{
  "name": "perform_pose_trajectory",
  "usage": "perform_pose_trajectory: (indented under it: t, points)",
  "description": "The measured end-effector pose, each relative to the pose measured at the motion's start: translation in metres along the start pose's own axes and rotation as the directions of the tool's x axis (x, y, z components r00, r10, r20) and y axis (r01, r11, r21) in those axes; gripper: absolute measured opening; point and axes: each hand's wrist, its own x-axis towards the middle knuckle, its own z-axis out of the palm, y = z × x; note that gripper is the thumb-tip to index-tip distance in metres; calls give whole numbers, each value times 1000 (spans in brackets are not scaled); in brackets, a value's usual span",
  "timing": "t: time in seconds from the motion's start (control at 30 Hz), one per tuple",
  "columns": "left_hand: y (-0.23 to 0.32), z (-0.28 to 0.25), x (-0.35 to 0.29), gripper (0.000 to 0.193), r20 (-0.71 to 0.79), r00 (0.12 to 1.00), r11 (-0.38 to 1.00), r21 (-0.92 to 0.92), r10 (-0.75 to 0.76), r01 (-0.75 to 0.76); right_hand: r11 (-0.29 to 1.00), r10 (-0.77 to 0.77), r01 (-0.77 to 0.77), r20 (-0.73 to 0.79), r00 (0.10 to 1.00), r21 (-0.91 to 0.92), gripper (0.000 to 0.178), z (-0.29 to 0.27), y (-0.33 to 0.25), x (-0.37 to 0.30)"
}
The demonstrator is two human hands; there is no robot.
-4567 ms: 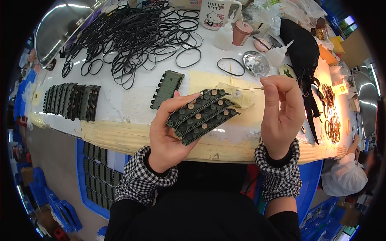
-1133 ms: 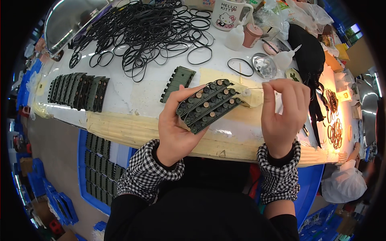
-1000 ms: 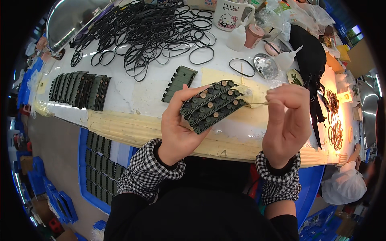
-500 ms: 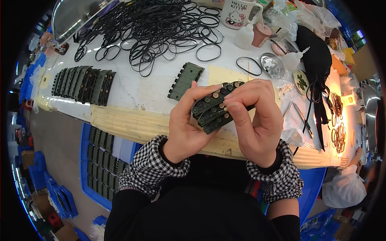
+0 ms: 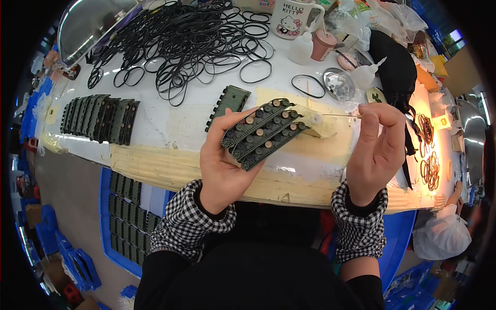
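My left hand (image 5: 222, 165) grips several dark green plastic strips (image 5: 263, 135) held together in a stack; rows of small round wheels, some with brownish centres, face up. A thin stick (image 5: 338, 115) is pinched between the thumb and fingers of my right hand (image 5: 376, 147). The stick's far end lies over a crumpled pale yellow sheet (image 5: 325, 130) with a whitish blob on it, right of the strips. Behind my left hand, another green strip (image 5: 232, 98) rests on the table, partly covered by the hand.
A row of green strips (image 5: 98, 119) stands at the left. Black rubber loops (image 5: 181, 41) are heaped at the back. A white mug (image 5: 292, 19), a pink cup (image 5: 323, 45) and squeeze bottles (image 5: 301, 50) crowd the back right. A blue tray (image 5: 107, 227) of green parts sits below the table edge.
My right hand has moved right, away from the strips, and the stick now shows between its fingertips. My left hand has shifted slightly left with the strips, showing more of their wheels.
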Motion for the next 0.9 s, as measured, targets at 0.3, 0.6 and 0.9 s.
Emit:
perform_pose_trajectory:
  t: [0.3,0.6,0.9]
  points:
    - [2,3,-2,60,-30,997,993,-93,-73,70,891,-146,223,215,966,-396,12,-7,4,1]
    - [1,3,-1,61,22,1000,999,-37,11,-10,879,167,-271,277,946,393,11,11,-10,-16]
    - [-2,1,-1,61,45,997,998,-14,65,-65,849,187,-317,321,929,422,14,14,-10,-18]
